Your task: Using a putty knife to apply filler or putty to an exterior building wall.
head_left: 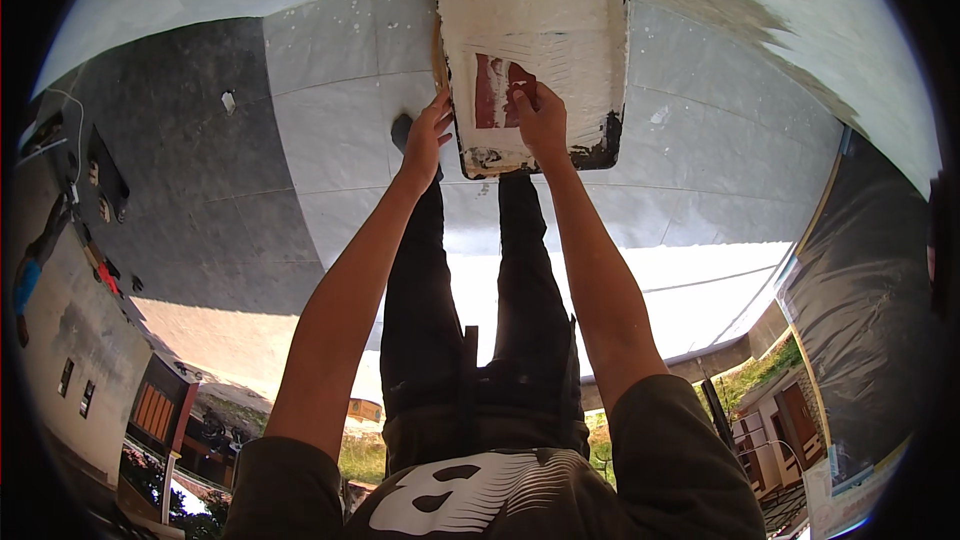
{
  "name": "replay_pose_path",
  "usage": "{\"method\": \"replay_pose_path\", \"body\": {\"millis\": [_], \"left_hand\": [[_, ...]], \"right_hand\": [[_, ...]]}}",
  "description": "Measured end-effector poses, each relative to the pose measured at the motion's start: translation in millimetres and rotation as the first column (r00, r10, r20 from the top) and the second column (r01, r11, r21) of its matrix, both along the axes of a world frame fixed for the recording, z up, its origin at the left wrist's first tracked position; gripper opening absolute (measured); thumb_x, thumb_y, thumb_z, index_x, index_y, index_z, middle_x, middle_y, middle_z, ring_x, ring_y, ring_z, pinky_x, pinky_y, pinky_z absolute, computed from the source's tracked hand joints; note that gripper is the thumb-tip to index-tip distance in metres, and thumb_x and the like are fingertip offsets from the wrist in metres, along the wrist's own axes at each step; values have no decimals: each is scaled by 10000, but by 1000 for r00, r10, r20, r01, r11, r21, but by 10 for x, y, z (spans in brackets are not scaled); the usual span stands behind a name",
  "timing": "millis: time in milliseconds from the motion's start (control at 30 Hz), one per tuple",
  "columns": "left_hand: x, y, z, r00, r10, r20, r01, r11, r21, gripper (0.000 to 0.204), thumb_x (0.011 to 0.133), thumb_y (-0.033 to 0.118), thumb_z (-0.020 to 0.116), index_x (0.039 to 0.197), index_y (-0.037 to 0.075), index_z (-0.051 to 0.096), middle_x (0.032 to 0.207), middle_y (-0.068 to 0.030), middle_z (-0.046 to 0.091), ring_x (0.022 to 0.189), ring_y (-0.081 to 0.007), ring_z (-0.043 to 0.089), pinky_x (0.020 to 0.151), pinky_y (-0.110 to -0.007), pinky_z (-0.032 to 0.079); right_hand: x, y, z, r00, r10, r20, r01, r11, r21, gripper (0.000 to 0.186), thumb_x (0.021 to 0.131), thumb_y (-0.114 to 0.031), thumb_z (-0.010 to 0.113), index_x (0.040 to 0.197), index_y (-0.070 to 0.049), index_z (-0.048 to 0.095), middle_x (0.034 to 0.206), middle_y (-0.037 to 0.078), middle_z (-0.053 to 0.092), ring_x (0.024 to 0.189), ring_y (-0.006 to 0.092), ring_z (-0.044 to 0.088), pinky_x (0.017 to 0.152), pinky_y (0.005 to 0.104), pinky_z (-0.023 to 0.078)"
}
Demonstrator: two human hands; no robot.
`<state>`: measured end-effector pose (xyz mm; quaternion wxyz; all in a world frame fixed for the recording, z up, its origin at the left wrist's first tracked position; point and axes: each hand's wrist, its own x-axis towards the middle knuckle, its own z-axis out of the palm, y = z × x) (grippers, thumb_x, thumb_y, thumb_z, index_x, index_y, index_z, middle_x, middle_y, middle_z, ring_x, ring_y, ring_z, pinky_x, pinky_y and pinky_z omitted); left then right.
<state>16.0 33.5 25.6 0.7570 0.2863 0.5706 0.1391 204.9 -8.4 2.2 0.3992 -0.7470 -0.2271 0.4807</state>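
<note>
A paint tray (pixel 540 5) smeared with creamy white paint and dark at its rim lies at the top centre, above my feet. In my right hand (pixel 540 120) is a flat red-brown scraper (pixel 495 90) streaked with white, held over the tray's middle with its face showing. My left hand (pixel 428 135) is at the tray's left side, fingers extended and apart near the rim; whether they touch it I cannot tell. A yellowish strip (pixel 437 40) shows behind that side of the tray.
Grey tiled floor (pixel 330 130) surrounds me, darker at left, where a white cable (pixel 78 130) and dark items (pixel 105 170) lie. A person in blue (pixel 25 285) is at the far left edge. Partly white-painted wall (pixel 800 10) rises beyond. Dark sheeting (pixel 850 280) hangs at right.
</note>
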Motion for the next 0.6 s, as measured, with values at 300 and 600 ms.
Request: {"method": "replay_pose_path", "body": {"millis": [300, 600], "left_hand": [[-1, -6, -2, 1000, 5, 1, -5, 1000, -2, 700, 1015, 529, 284, 1633, 201, 291, 1649, -111, 349, 1497, -306, 346, 1169, -464, 252], [-84, -11, -26, 1000, 8, -13, -8, 1000, -4, 695, 1013, 539, 287, 1630, 218, 304, 1648, -96, 358, 1498, -303, 347, 1169, -471, 249]], "right_hand": [[-44, 13, -77, 996, 68, -53, -69, 997, -28, 173, 970, -82, 633, 1089, 31, 688, 838, 104, 737, 707, 153, 686, 694, 293, 535], [9, -27, 250, 973, 97, 211, -95, 995, -18, 173, 953, -85, 635, 1036, 63, 668, 816, 184, 734, 725, 267, 733, 671, 369, 547]]}}
